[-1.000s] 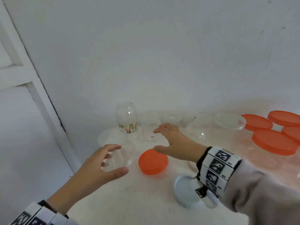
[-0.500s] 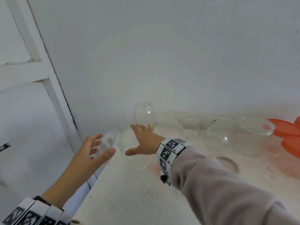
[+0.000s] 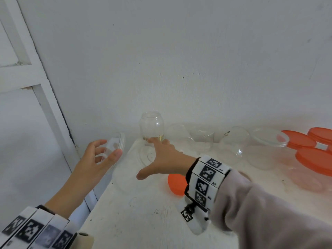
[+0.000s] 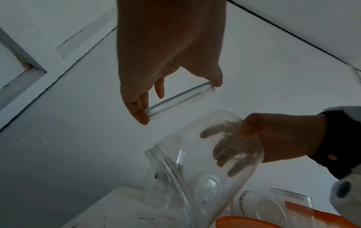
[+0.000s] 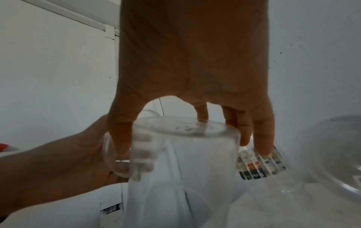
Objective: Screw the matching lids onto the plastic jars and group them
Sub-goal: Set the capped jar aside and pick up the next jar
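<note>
Nearest to us, low in the head view, our right hand (image 3: 165, 159) reaches across the white table (image 3: 136, 221) and wraps its fingers, spread wide apart, around the wide clear plastic jar (image 4: 203, 172), which stands tilted with its threaded mouth turned toward the left of the frame; we judge that the tilt presents the opening to the lid. Just left of it, beyond the table's left edge, our left hand (image 3: 97, 159) pinches the round clear plastic lid (image 3: 115, 150) by its rim, thumb on one side and fingers on the opposite side, holding it on edge so its open face looks toward the jar mouth. Lid and jar are near but apart, so we judge that the screwing has not yet begun. Behind our right wrist a small round orange lid (image 3: 176, 184) lies flat on the table. Farther back, against the grey wall (image 3: 179, 60), a narrow clear jar with a printed label (image 3: 151, 127) stands upright and uncapped, our right fingertips close by its base. Along the wall toward the right lie more clear jars and lids (image 3: 233, 142), and at the far right edge sit several flat orange lids (image 3: 301, 141), some apparently already on jars and grouped there.
</note>
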{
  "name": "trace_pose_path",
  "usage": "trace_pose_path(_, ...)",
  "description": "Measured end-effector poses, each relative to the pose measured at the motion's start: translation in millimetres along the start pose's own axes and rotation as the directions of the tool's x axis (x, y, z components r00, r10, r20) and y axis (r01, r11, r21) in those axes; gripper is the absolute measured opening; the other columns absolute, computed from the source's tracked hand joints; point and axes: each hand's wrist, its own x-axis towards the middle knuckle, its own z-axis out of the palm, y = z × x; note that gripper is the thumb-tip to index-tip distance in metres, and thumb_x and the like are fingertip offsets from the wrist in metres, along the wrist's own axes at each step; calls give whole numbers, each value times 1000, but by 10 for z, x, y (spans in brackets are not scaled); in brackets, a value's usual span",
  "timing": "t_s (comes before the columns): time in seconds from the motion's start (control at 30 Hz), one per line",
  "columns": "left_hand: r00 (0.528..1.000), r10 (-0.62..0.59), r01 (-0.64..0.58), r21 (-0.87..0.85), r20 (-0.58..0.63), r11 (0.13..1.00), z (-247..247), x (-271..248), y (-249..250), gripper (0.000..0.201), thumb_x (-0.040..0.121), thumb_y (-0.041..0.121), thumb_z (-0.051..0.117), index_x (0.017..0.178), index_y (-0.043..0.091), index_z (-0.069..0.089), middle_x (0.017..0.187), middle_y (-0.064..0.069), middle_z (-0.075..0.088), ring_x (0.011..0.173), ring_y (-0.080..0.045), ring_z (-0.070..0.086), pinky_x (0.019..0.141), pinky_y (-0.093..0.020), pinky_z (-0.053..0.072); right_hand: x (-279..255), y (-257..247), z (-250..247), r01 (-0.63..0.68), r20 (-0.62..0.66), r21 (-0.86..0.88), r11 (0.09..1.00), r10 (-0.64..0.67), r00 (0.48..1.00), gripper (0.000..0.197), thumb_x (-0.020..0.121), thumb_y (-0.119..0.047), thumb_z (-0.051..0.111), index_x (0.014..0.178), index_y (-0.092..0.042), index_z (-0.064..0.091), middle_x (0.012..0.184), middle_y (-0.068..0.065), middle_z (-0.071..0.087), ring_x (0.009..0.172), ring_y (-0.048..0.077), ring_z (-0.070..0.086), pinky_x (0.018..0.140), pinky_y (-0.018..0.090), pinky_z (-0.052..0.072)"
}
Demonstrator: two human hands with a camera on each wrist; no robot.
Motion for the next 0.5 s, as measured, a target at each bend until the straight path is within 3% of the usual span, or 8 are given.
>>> trace_pose_path(0.17,999,23,-23,-17,30,1000,54,-1,56,75,65,61,60,132,34,39,121,9,51,111,-13,51,86,-29,37,-241,151,9,-46,-10,43,998,47,999,110,61,-47,84,145,-26,16,141,-2,28,126,22,36,104,43,40)
trace_pose_path(0.33,997,57,-56,-22,53,998,80,0,82,71,65,65,61,128,40,39,117,15,50,107,-6,51,84,-27,38,-439,283,50,-85,35,125,988,82,996,100,58,-45,85,132,-44,19,120,-2,31,100,18,50,89,36,52)
trace_pose_path(0.43,995,79,-77,-31,67,997,97,-1,127,72,60,69,60,124,44,39,108,28,47,100,8,48,74,-19,38,-518,335,99,-88,1,2,996,88,996,98,54,-54,82,132,-36,23,118,-4,38,108,19,45,89,37,51)
trace_pose_path(0.5,994,85,-83,-35,70,996,105,-6,157,73,60,70,60,124,43,39,108,28,47,102,6,49,73,-18,38,-552,354,140,-89,-29,-65,994,87,996,99,54,-57,80,132,-30,24,118,-5,39,111,18,41,93,39,47)
